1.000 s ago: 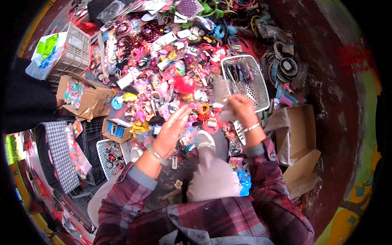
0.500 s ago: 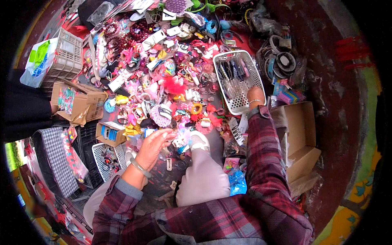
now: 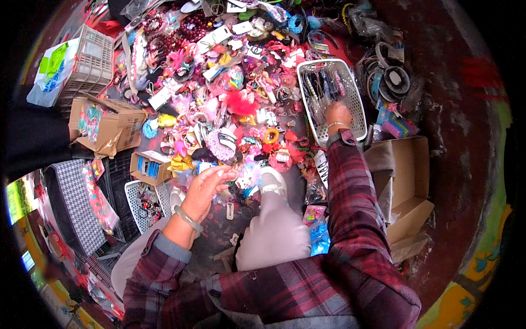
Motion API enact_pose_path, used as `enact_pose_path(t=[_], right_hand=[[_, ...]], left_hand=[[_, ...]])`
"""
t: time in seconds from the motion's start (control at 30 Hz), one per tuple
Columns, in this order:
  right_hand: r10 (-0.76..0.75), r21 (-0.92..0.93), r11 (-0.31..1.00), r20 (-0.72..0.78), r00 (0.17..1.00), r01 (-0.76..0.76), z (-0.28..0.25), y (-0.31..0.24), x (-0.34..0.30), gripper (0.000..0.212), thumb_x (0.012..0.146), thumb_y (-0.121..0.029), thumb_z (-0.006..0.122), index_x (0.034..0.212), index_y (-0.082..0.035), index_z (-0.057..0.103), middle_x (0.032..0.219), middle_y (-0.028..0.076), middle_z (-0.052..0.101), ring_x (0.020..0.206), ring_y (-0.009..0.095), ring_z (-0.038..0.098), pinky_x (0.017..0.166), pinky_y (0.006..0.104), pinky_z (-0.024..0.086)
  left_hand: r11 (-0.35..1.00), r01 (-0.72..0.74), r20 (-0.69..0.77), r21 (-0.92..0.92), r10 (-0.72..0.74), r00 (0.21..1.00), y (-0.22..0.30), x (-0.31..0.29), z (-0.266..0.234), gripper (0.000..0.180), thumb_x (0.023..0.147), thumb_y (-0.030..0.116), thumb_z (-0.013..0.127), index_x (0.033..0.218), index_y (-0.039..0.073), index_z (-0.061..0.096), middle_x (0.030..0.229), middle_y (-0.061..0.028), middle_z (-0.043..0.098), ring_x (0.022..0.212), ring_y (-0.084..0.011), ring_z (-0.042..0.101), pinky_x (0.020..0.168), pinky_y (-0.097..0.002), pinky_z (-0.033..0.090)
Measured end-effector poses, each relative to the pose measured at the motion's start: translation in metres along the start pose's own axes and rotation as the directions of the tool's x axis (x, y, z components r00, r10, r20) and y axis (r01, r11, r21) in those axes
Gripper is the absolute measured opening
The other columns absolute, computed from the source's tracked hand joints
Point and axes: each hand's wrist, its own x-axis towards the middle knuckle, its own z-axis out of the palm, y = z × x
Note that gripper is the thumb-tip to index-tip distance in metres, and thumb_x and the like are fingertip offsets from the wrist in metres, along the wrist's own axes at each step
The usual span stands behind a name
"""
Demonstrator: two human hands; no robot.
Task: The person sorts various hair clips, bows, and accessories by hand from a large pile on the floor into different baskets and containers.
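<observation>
My right hand reaches into a white plastic basket with perforated sides, at the right of a big pile. Slim dark and patterned strips and clear wrappers lie in the basket. The back of that hand hides its fingers. My left hand, with a pale bangle at the wrist, hovers over the near edge of the pile. Its fingers are loosely bent and apart, with nothing seen in them. Closest to it are a white and lilac fluffy hair ornament and a yellow bow.
Colourful hair accessories cover the middle. Headbands pile up at right, above an open cardboard box. At left are a cardboard box, a pale crate, a small white basket and another person's dark sleeve.
My right hand has moved from the basket's near right corner further in, toward the strips. The left hand stays almost in place. The whole view has shifted slightly.
</observation>
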Motion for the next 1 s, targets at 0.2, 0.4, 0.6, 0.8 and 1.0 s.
enact_pose_path(t=[0.2,0.4,0.6,0.8,1.0], right_hand=[[0.044,0.038,0.998,0.051,0.998,-0.046,0.01,-0.004,-0.005,0.022,0.078,-0.021,0.05,0.077,-0.007,0.067,0.081,0.015,0.065,0.075,0.031,0.064,0.065,0.0413,0.051],[-0.108,0.098,0.991,0.255,0.961,0.086,0.048,0.026,0.024,0.026,0.078,-0.024,0.05,0.087,-0.005,0.065,0.092,0.02,0.062,0.086,0.037,0.059,0.076,0.0431,0.048],[-0.16,0.257,0.959,0.126,0.979,0.123,-0.013,0.027,-0.002,0.03,0.08,-0.029,0.051,0.095,-0.006,0.064,0.093,0.021,0.061,0.086,0.036,0.059,0.076,0.0437,0.047],[-0.177,0.588,0.803,0.385,0.906,-0.093,-0.086,0.011,-0.082,0.023,0.077,-0.023,0.056,0.092,-0.009,0.066,0.088,0.015,0.064,0.079,0.03,0.061,0.069,0.0374,0.049],[-0.419,0.607,0.792,0.469,0.777,0.061,-0.028,-0.011,-0.178,0.053,0.073,-0.024,0.066,0.12,-0.005,0.048,0.094,0.018,0.062,0.085,0.029,0.061,0.075,0.035,0.047]], left_hand=[[1.0,0.0,-0.014,0.003,0.0,1.0,-0.003,-0.005,-0.005,0.032,0.092,0.024,0.043,0.112,0.0,0.05,0.105,-0.0123,0.058,0.101,-0.0174,0.054,0.083,-0.0288,0.041],[1.0,-0.002,-0.001,0.004,0.002,1.0,-0.008,-0.005,-0.012,0.032,0.092,0.024,0.043,0.111,0.0,0.05,0.105,-0.0119,0.058,0.099,-0.017,0.054,0.083,-0.0286,0.041],[1.0,0.014,-0.013,-0.011,-0.014,1.0,-0.013,-0.007,-0.017,0.031,0.091,0.024,0.043,0.111,0.001,0.051,0.104,-0.0117,0.059,0.097,-0.0156,0.055,0.082,-0.0274,0.042],[0.999,0.039,-0.038,-0.031,-0.04,0.998,-0.019,-0.011,-0.021,0.031,0.091,0.024,0.045,0.11,0.001,0.051,0.103,-0.0119,0.059,0.095,-0.0156,0.056,0.081,-0.0268,0.042],[0.995,0.081,-0.043,-0.05,-0.084,0.996,-0.025,-0.01,-0.019,0.03,0.09,0.023,0.046,0.109,0.0,0.052,0.102,-0.0118,0.06,0.094,-0.0159,0.056,0.081,-0.0266,0.042]])
